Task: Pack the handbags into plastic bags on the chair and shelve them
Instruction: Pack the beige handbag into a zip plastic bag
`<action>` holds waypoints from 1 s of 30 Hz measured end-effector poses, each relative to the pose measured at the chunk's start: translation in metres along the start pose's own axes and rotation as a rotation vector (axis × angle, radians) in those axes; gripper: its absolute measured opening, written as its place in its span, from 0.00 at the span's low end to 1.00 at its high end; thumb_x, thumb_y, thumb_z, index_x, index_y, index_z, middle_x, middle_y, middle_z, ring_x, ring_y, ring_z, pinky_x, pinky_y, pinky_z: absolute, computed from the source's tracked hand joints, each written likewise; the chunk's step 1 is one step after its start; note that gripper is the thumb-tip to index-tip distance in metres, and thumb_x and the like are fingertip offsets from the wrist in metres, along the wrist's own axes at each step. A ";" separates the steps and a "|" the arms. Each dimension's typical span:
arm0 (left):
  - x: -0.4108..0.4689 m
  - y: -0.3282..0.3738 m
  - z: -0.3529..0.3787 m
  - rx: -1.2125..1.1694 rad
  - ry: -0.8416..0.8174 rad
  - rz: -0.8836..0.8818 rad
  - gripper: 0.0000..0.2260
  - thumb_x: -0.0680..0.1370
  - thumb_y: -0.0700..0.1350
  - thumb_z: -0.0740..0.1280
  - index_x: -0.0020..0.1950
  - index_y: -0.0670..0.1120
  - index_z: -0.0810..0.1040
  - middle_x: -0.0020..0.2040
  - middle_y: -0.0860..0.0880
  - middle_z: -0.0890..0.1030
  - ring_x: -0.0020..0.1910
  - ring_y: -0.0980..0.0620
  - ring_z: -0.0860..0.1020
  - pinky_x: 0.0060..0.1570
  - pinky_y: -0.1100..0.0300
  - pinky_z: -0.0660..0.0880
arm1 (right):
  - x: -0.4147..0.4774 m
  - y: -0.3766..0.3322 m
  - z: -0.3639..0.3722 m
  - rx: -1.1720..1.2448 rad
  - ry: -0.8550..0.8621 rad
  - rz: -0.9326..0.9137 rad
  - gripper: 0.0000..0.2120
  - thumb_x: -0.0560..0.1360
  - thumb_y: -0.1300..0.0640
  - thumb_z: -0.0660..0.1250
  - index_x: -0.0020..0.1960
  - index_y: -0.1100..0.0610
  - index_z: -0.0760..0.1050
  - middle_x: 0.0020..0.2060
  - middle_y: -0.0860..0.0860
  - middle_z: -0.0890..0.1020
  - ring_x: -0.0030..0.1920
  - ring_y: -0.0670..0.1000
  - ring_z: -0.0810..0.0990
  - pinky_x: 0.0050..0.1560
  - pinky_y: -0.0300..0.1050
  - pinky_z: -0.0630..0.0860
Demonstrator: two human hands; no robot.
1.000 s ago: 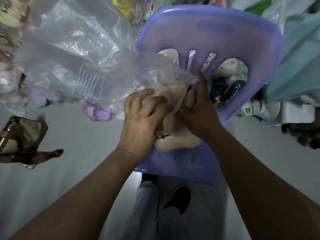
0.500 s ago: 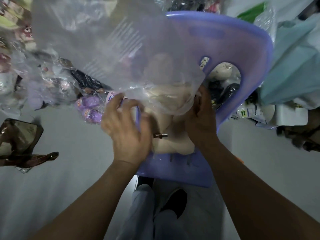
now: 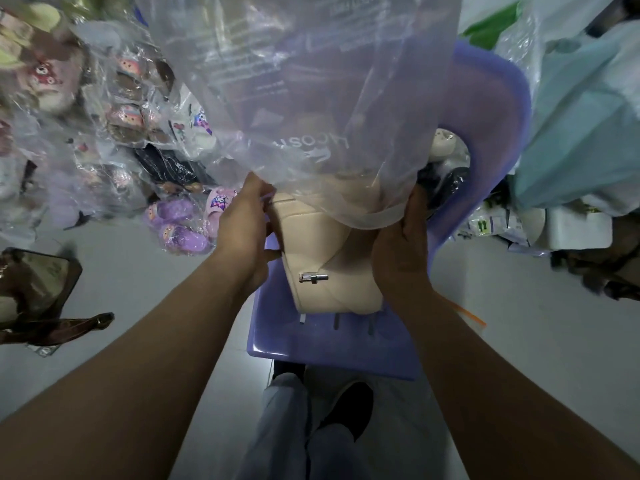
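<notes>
A cream handbag (image 3: 322, 261) with a small metal clasp lies on the seat of a purple plastic chair (image 3: 332, 344). A large clear plastic bag (image 3: 311, 98) stands up over the handbag's far end, and its open mouth covers the top part of the handbag. My left hand (image 3: 246, 230) pinches the bag's mouth at the handbag's left side. My right hand (image 3: 401, 251) grips the mouth's edge at the right side. The handbag's near half with the clasp sticks out of the plastic.
A brown handbag (image 3: 38, 292) in plastic lies on the grey floor at the left. Wrapped toys and purple slippers (image 3: 180, 223) pile up behind it. Light blue fabric (image 3: 581, 109) and white boxes (image 3: 578, 226) sit at the right. My legs (image 3: 311, 427) are below the chair.
The plastic bag went from bunched at the left to upright over the handbag. Both hands moved apart to its mouth edges and drew it further down over the bag.
</notes>
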State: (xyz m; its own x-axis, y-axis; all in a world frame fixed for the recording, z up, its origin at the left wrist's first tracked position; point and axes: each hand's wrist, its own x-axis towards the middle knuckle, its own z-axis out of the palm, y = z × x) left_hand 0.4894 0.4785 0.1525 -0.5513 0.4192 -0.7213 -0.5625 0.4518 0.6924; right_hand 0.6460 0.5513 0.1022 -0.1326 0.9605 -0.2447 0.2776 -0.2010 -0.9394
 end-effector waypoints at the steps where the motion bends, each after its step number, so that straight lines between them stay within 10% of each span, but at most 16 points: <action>1: 0.000 0.003 0.001 0.018 -0.011 0.009 0.14 0.72 0.62 0.65 0.46 0.53 0.82 0.42 0.55 0.80 0.44 0.50 0.77 0.45 0.50 0.74 | 0.001 0.001 0.000 -0.003 -0.003 0.024 0.25 0.84 0.65 0.56 0.80 0.57 0.57 0.65 0.69 0.75 0.56 0.62 0.75 0.61 0.61 0.70; 7: -0.001 0.008 0.007 0.025 -0.056 -0.032 0.10 0.76 0.55 0.65 0.39 0.52 0.78 0.33 0.58 0.78 0.43 0.52 0.74 0.49 0.52 0.68 | 0.004 0.003 -0.011 -0.051 -0.031 -0.013 0.23 0.83 0.66 0.57 0.76 0.56 0.64 0.53 0.49 0.75 0.50 0.40 0.71 0.52 0.33 0.69; 10: 0.004 0.013 0.010 -0.057 -0.098 0.010 0.15 0.81 0.55 0.61 0.40 0.49 0.78 0.35 0.56 0.80 0.32 0.59 0.78 0.40 0.70 0.73 | 0.006 0.002 -0.013 -0.025 -0.028 -0.014 0.25 0.82 0.66 0.58 0.78 0.54 0.63 0.45 0.46 0.80 0.41 0.46 0.76 0.53 0.57 0.73; 14: 0.012 0.015 0.012 0.070 -0.083 0.107 0.04 0.76 0.46 0.71 0.45 0.47 0.83 0.42 0.54 0.85 0.36 0.64 0.81 0.42 0.68 0.72 | 0.009 0.006 -0.013 -0.018 -0.031 0.002 0.24 0.82 0.60 0.59 0.77 0.51 0.64 0.35 0.27 0.78 0.38 0.29 0.76 0.50 0.54 0.74; 21: 0.007 0.026 0.022 -0.062 -0.134 0.035 0.15 0.82 0.48 0.60 0.41 0.48 0.83 0.36 0.53 0.84 0.31 0.58 0.79 0.40 0.64 0.74 | 0.012 0.007 -0.014 -0.027 -0.050 -0.021 0.26 0.76 0.50 0.60 0.74 0.46 0.69 0.44 0.31 0.82 0.47 0.40 0.79 0.57 0.63 0.75; 24: 0.004 0.032 0.024 -0.163 -0.177 -0.014 0.09 0.81 0.52 0.63 0.52 0.50 0.81 0.37 0.54 0.85 0.29 0.57 0.80 0.34 0.65 0.75 | 0.014 0.008 -0.017 -0.081 -0.077 -0.043 0.22 0.78 0.53 0.60 0.72 0.44 0.70 0.44 0.36 0.82 0.47 0.44 0.80 0.54 0.61 0.76; 30: 0.013 0.023 0.031 0.079 0.005 0.032 0.03 0.75 0.45 0.67 0.41 0.50 0.77 0.30 0.56 0.76 0.24 0.59 0.70 0.30 0.63 0.64 | 0.013 0.011 -0.018 -0.100 -0.088 -0.103 0.23 0.78 0.53 0.59 0.73 0.49 0.69 0.42 0.45 0.81 0.45 0.52 0.79 0.49 0.63 0.76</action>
State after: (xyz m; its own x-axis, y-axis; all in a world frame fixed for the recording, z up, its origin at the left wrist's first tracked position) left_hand 0.4888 0.5185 0.1584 -0.5714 0.4303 -0.6988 -0.4941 0.4995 0.7116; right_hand 0.6643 0.5647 0.0928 -0.2468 0.9536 -0.1725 0.3508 -0.0780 -0.9332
